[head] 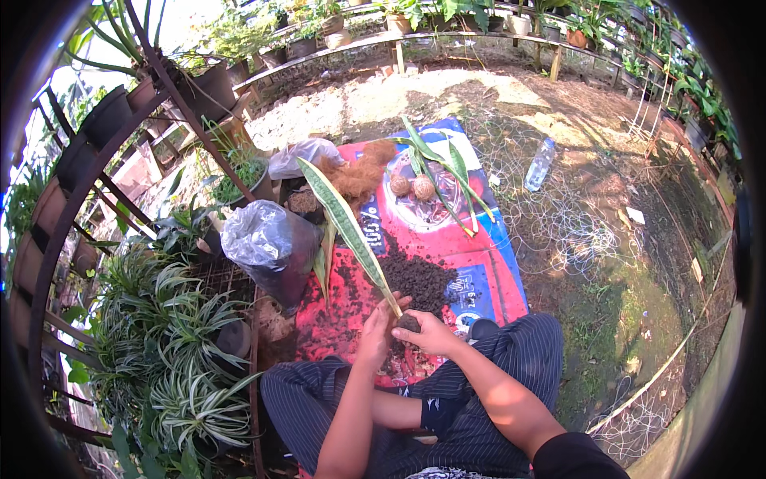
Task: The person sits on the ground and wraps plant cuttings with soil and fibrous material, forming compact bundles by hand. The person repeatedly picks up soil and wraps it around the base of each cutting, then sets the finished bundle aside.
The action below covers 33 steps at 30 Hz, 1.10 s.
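Note:
Between my two hands is a ball of dark soil (409, 323) at the base of a long variegated snake plant leaf (353, 230), which leans up to the left. My right hand (429, 334) has its thumb and fingers around the soil ball. My left hand (378, 326) lies against the leaf base and the ball's left side; its exact hold is partly hidden. Just beyond them, loose dark soil (419, 278) is heaped on a red and blue printed sheet (497, 269). Two twine-wrapped balls (423, 187) and several cut snake plant leaves (458, 164) lie farther back.
At the left stand a plastic bag of dark material (272, 245), brown coir fibre (359, 173), spider plants (197, 389) and a curved metal rack (57, 239). A water bottle (540, 164) and tangled clear line (574, 239) lie on the ground at right. Potted plants (398, 23) line a far bench.

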{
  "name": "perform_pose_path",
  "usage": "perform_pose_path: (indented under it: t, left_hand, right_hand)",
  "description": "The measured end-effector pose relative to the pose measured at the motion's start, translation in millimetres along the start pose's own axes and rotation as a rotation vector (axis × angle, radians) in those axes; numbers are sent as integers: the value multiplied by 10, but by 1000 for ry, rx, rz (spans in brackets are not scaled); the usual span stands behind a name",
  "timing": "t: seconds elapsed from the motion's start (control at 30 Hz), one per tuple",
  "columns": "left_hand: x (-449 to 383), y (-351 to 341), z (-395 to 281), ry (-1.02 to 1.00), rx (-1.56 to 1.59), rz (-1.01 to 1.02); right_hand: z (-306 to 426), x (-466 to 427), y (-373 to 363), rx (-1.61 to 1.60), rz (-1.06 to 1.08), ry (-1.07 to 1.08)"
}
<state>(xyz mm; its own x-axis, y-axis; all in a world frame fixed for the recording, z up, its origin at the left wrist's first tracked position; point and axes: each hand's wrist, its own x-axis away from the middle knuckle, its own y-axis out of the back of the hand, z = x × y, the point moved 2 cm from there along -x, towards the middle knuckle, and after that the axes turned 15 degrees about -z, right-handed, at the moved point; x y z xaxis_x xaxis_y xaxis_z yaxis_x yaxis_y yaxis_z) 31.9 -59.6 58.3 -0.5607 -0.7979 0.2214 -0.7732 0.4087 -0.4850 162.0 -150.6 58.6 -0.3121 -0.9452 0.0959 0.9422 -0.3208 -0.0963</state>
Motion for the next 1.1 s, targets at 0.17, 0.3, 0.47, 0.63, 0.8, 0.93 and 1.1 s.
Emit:
perform_pose_path:
  t: [0.17, 0.3, 0.47, 0.63, 0.8, 0.93, 1.1]
  left_hand:
    - [-24, 0, 216, -84, -92, -54]
    - [28, -110, 170, -23, -116, -13]
    - [97, -245, 24, -47, -171, 12]
    - [139, -313, 111, -116, -214, 59]
    - [142, -440, 131, -321, -379, 57]
    - [338, -481, 93, -440, -351, -89]
    - [148, -482, 80, -586, -407, -237]
  right_hand:
    - [-156, 31, -158, -686, -39, -483]
    - [-205, 45, -57, -551, -34, -501]
    - [-211, 28, -120, -683, -139, -521]
    - [-209, 10, -155, -660, -302, -451]
    - [-540, -84, 194, -215, -538, -135]
    - [87, 142, -110, 1, -548, 144]
    - [-32, 182, -274, 5, -290, 345]
